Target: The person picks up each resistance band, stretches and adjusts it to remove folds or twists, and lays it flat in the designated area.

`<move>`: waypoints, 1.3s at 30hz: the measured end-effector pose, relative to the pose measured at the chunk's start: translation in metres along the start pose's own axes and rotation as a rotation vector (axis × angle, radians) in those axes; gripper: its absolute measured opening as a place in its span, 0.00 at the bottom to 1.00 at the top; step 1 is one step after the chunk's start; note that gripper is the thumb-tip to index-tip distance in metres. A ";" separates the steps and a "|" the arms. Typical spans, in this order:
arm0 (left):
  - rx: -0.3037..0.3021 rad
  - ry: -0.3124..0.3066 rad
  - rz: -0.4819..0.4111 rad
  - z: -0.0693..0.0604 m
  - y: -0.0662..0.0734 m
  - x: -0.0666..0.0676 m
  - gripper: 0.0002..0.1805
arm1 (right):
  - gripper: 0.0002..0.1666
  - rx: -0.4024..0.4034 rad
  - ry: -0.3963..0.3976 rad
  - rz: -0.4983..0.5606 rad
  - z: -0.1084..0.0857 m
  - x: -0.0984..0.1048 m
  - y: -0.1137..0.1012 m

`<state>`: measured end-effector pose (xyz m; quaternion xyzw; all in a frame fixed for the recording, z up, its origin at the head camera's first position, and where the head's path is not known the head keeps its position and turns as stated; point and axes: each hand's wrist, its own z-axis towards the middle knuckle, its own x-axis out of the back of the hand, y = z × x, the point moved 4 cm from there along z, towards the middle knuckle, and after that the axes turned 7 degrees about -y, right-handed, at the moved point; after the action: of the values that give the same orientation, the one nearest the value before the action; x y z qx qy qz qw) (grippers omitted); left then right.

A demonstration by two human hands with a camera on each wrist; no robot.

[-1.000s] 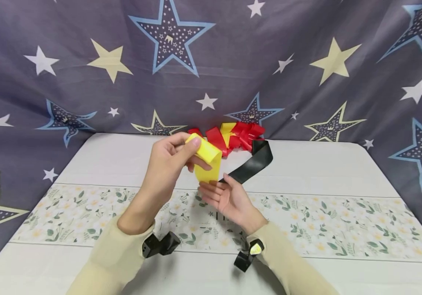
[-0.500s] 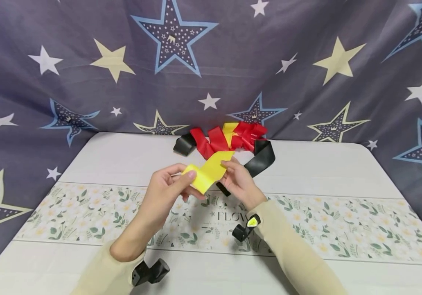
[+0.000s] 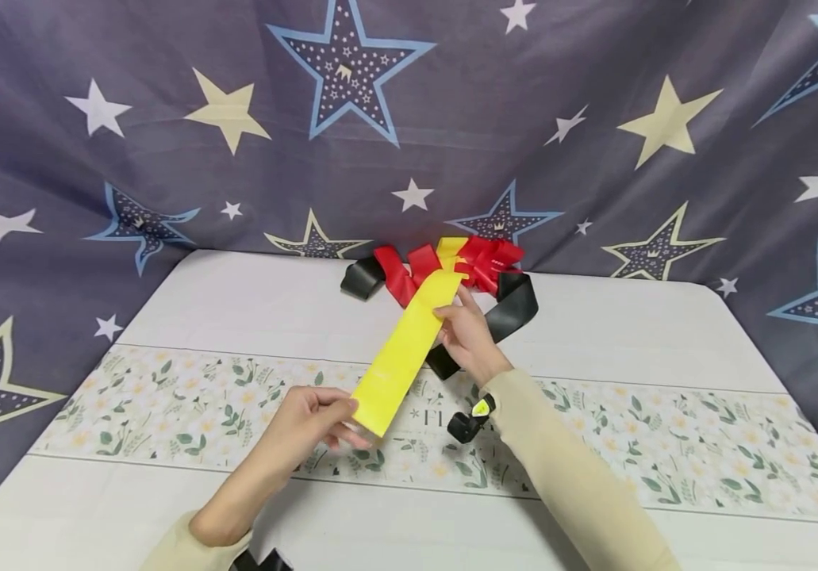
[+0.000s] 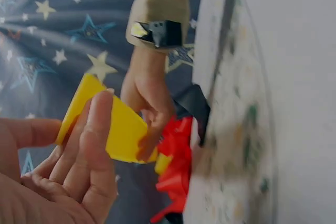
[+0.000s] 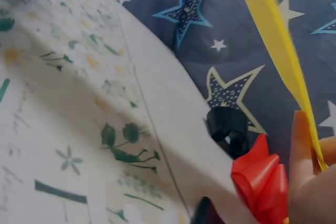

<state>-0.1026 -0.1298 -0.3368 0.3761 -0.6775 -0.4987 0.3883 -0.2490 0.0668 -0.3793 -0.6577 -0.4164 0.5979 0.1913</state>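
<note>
Q. Which step was in hand?

A. Nearest, the left hand point(image 3: 312, 420) pinched the lower end of a yellow ribbon point(image 3: 397, 361); farther off, the right hand point(image 3: 464, 329) pinched it toward the upper end. The strip sloped between them above the worktop point(image 3: 280, 313), apparently being held out flat.

Q. What did the next move call for?

A. In our judgement, an even hold at both ends, lest the tip curling beyond the right hand fold over.

Q. Was any writing legible?

A. Only partly. On the printed band point(image 3: 666, 444), an asterisk-like mark point(image 3: 415, 414) preceded a capital F point(image 3: 428, 418); a black wrist camera point(image 3: 462, 428) obscured what followed. The fine script point(image 5: 20, 116) was too blurred to read. Beyond lay black ribbon point(image 3: 514, 313), then red ribbons point(image 3: 397, 277) bearing pale marks point(image 3: 505, 263) too small to decipher. No brand could be identified.
</note>
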 end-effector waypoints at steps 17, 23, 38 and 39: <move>0.117 -0.301 0.156 -0.018 -0.058 0.030 0.13 | 0.41 -0.029 0.003 -0.235 0.030 -0.041 0.056; 0.144 -0.369 0.203 -0.028 -0.069 0.048 0.14 | 0.44 -0.089 -0.030 -0.303 0.036 -0.057 0.081; 0.104 -0.494 0.152 -0.036 -0.083 0.076 0.18 | 0.44 -0.147 -0.181 -0.375 0.050 -0.091 0.110; 0.112 -0.501 0.151 -0.036 -0.083 0.077 0.18 | 0.45 -0.150 -0.194 -0.375 0.051 -0.092 0.111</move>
<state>-0.0916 -0.2312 -0.3983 0.2103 -0.8053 -0.5074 0.2233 -0.2562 -0.0815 -0.4157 -0.5206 -0.5913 0.5795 0.2088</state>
